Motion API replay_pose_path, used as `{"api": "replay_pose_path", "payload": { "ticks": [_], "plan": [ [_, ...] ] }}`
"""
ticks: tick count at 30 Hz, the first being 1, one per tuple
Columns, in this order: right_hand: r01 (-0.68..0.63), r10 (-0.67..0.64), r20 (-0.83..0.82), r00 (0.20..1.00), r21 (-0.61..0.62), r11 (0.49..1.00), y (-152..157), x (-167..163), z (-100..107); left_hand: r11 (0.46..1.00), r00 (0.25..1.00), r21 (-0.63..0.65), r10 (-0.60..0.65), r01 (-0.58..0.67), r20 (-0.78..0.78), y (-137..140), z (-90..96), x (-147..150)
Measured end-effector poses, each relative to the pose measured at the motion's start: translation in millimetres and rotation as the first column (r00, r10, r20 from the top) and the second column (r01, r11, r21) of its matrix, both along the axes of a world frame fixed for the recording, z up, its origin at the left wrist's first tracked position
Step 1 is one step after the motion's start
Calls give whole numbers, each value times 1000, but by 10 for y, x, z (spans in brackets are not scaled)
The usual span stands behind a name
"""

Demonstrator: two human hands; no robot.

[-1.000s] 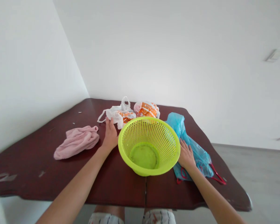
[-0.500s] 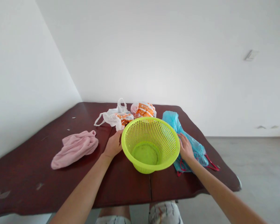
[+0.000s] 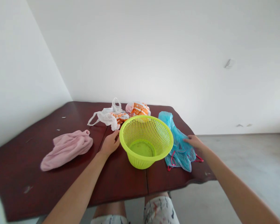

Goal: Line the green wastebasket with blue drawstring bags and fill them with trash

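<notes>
Though flanked by two loose open hands, lime perforated basket (image 3: 146,141) (round, upright, empty).

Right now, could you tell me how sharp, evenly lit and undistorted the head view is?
Head view: soft, even light, no glare; the green basket is sharp, the pink cloth smears slightly at its near end; the wide lens bends the table edge and stretches both forearms.

bare forearms, no sleeves — white patterned shorts (image 3: 158,211) over the knees
</notes>
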State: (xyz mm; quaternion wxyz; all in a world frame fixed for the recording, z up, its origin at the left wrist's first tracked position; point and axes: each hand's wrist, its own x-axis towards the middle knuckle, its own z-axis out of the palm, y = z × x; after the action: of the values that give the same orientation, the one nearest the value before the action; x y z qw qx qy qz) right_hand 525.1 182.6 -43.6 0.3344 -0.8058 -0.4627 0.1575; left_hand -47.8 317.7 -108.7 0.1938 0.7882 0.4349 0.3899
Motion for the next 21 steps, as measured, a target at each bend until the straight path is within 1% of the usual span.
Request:
{"api": "replay_pose_path", "payload": {
  "ticks": [3, 8, 12, 17, 19, 21],
  "plan": [
    [37, -38, 28, 999, 56, 998, 136, 36, 315, 1000, 1000, -27, -11, 12, 23, -50, 45, -12],
    [-33, 28, 77, 997, 69, 997, 362, 31, 919, 997, 998, -72, 1, 4, 60, -58, 45, -15],
    [-5, -19, 129, 991, 184, 983, 488, -44, 1355, 997, 998, -76, 2, 3, 61, -54, 59, -1],
    [62, -102, 104, 989, 332, 941, 555, -106, 1859, 994, 995, -111, 1, 10, 98, -80, 99, 12],
    [113, -144, 53, 988, 387, 915, 559, -130, 2028, 993, 994, -116, 5, 8, 110, -83, 104, 14],
    [175, -182, -28, 983, 450, 876, 561, -165, 2168, 993, 993, -116, 13, 0, 115, -79, 104, 14]
  ]
}}
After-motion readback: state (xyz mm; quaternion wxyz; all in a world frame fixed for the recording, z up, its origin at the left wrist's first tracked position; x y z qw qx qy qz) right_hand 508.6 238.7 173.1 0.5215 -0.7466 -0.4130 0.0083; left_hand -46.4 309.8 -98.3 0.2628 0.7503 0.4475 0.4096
